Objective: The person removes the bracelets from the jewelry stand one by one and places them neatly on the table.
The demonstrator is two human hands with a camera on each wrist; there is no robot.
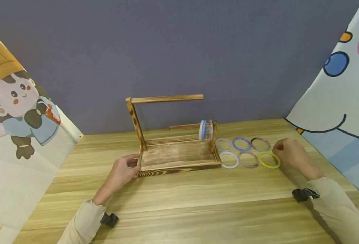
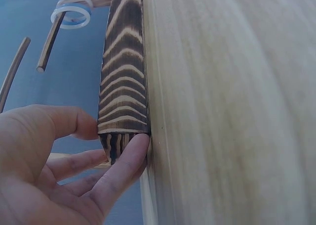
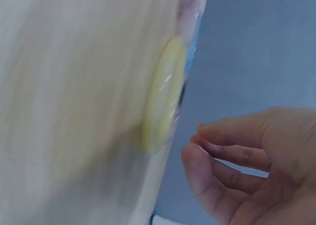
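Though head view hides it, left hand (image 2: pixel 44 170) fingertip (image 2: pixel 136 146) touches rack (image 2: pixel 123 76).

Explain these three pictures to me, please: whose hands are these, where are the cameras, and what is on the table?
No machine here: a person works with bare hands. The wide picture comes from a camera on their head; the two close-ups come from small cameras strapped to each wrist.

On the wooden table stands a wooden bangle rack with two rods; a few bangles hang on the lower rod. Six more lie beside it, among them a yellow bangle and a blue bangle.

The left hand touches the rack's near left corner. The right hand hovers just by the yellow bangle, fingers loosely curled, holding nothing.
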